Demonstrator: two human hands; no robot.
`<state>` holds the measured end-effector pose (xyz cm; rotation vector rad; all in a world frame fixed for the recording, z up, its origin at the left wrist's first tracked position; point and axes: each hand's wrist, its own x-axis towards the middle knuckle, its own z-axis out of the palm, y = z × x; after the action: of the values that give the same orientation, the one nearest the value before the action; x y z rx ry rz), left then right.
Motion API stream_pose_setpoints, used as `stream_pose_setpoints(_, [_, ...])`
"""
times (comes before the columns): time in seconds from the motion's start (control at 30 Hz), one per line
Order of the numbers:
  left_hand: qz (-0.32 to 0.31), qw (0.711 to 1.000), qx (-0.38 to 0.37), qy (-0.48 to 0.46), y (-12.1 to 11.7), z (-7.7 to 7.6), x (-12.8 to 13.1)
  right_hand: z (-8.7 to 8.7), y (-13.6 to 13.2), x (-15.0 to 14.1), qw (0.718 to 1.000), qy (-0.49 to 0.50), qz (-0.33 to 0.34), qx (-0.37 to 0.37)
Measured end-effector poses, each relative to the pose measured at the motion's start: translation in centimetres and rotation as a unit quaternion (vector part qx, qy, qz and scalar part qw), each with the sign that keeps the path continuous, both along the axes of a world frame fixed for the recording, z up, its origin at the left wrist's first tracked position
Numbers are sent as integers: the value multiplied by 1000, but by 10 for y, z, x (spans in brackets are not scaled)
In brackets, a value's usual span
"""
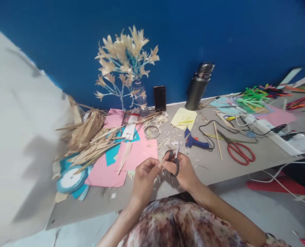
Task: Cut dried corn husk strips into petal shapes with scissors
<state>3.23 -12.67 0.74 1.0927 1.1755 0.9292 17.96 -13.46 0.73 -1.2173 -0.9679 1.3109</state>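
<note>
My left hand [144,178] is closed in a pinch, its thumb and fingertips meeting those of the other hand. A small pale piece seems to be between the fingertips, too small to name. My right hand [184,173] grips a small pair of black-handled scissors [177,164], whose blades point up and away from me. Pink paper sheets [142,151] lie just beyond my left hand. Pale scraps and clippings [169,137] are scattered on the table around both hands. A blue glue gun [197,142] rests a little beyond the scissors.
Dried husks [88,133] and a ribbon spool [72,178] lie at left. Behind stand a vase of husk flowers [140,97], a phone [159,98] and a flask [199,87]. At right are red-handled scissors [241,153], cables and a power strip [278,137].
</note>
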Motion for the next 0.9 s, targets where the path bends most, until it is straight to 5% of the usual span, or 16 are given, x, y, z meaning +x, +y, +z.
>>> stream_pose_setpoints(0.17, [-40,997,-27,-53,-1,-4,-1,-7,3,-2,998,65,1,-11])
stream_pose_setpoints(0.5, [-89,992,-90,2,12,1,6,-4,15,10,988,138,48,-45])
stream_pose_setpoints(0.9, [-138,985,-103,-6,70,16,12,11,63,26,977,192,51,-77])
